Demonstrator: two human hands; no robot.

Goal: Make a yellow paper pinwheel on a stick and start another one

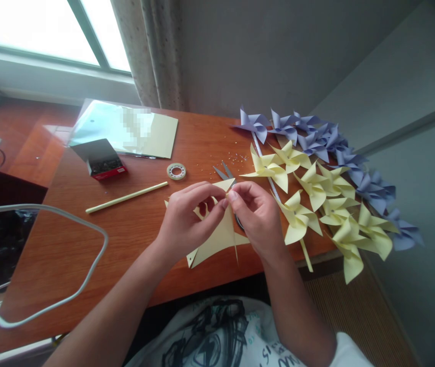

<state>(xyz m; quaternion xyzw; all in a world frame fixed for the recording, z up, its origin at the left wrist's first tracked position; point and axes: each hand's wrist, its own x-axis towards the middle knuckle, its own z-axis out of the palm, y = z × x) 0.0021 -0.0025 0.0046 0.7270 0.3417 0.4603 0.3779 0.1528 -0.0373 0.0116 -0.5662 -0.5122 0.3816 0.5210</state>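
Note:
My left hand point(193, 211) and my right hand point(256, 214) meet over the front of the table, thumbs and fingertips pinched together. Between the fingertips is something tiny, too small to name. Beneath the hands lies a pale yellow paper sheet point(217, 239), cut in from its corners, with a small hole near one corner. Its middle is partly covered by my hands. A pair of scissors point(223, 173) lies behind my right hand, blades pointing away, one handle loop showing beside the hand.
Yellow paper pinwheels point(297, 216) and purple pinwheels point(318, 137) crowd the right side. A pale yellow paper stick point(127, 197), a tape roll point(176, 172), an open red-and-black box point(106, 165) and a packet of paper sheets point(167, 137) lie left. A white cable point(102, 244) loops at far left.

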